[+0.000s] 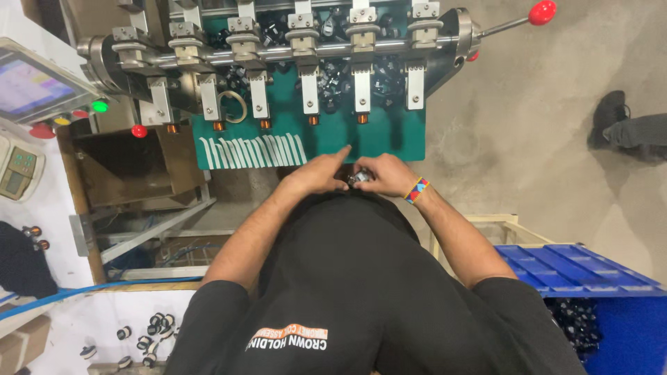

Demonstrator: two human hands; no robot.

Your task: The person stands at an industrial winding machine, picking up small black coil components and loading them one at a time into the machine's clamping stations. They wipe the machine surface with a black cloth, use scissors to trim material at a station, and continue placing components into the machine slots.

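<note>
- Close to the near edge of the green work plate point(389, 142), both hands meet just in front of the person's body.
- The right hand point(386, 175) is closed on a small dark part with a metal shine point(357, 178); the thumb and fingers pinch it.
- The left hand point(321, 171) touches the same part from the other side, with the index finger stretched out toward the plate. Whether it really grips or only steadies the part, I cannot tell.
- On the winding machine point(278, 48), four of the six spindles carry a copper-coloured coil point(313, 120) at the tip; the last one, on the side of the red-knobbed lever point(542, 12), looks bare. My judgement: the row is mostly loaded, and the part in the hands is not yet mounted.
- A row of white strips point(253, 151) lies on the plate, just beside the left hand, so that side is tight.
- The bare green area under the spindles leaves open room for lifting the part up.
- To the right, a blue bin point(577, 267) with dark parts stands near the elbow; a second person's shoe point(610, 114) is well apart on the floor.
- To the left, the control panel point(38, 87) with coloured buttons is well apart from the hands.
</note>
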